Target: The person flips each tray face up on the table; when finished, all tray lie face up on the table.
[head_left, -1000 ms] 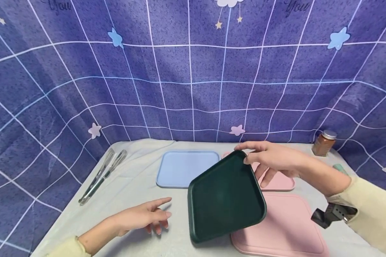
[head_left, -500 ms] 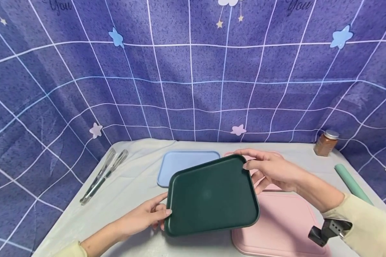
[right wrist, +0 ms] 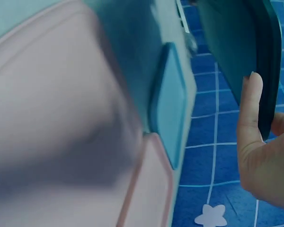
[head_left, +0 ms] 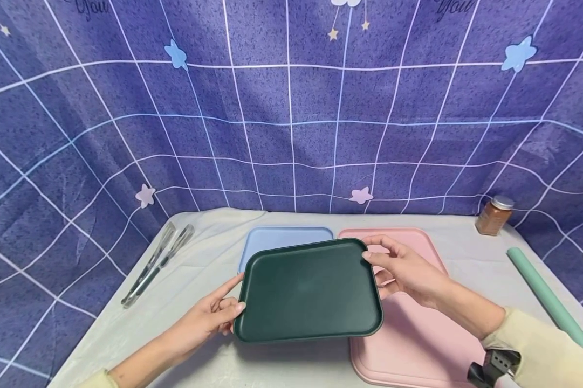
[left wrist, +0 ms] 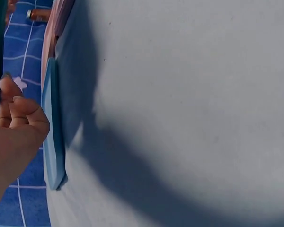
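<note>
A dark green tray (head_left: 310, 293) is held up above the table, tilted toward the head camera. My left hand (head_left: 213, 312) grips its left edge, thumb on the rim and the other fingers partly behind it. At the upper right corner, my right hand (head_left: 407, 269) pinches the rim between the thumb and the fingers. In the right wrist view a finger of the right hand (right wrist: 258, 132) lies along the underside of the green tray (right wrist: 236, 42). Behind it a light blue tray (head_left: 286, 237) and a small pink tray (head_left: 412, 242) are partly covered.
A larger pink tray (head_left: 417, 345) lies at the front right of the white-covered table (head_left: 141, 350). Tongs (head_left: 157, 264) lie at the left edge. A jar with a silver lid (head_left: 494, 216) and a green roll (head_left: 548, 296) are at the right. A patterned purple curtain hangs behind.
The left hand has taken hold of the green tray's left edge. Both hands have shifted the tray left and turned it nearly level across, uncovering more of the pink trays.
</note>
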Demonstrator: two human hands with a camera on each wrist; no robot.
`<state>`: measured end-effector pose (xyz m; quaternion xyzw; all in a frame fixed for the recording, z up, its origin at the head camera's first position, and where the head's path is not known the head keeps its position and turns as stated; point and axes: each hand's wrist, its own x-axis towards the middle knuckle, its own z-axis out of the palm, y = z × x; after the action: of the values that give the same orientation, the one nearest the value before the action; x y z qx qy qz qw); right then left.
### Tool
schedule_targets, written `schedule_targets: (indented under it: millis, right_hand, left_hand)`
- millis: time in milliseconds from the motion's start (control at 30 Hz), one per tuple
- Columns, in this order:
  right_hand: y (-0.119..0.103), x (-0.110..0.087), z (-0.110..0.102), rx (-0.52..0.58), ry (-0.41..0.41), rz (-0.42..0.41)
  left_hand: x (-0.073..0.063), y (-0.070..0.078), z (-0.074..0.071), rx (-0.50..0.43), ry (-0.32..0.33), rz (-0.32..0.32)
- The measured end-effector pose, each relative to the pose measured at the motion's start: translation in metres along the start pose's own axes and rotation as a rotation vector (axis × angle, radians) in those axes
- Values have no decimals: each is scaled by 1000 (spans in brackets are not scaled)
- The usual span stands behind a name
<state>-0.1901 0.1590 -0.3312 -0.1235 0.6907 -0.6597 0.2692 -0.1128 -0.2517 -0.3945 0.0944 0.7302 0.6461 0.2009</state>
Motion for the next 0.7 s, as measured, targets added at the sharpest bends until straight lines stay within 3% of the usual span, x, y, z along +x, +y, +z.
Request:
schedule_targets:
  millis: [200,433,700]
  right_hand:
    - [13,-1,0,-25,-123,34]
    - [30,-3,4,76,-268,136]
    - [40,-2,16,106,-265,149]
  left_hand:
    - [-7,3,-12,-16,1,10]
    - [-13,11,-29,-9,-64,-48]
    - [-19,16,-51,-29,-212,-88]
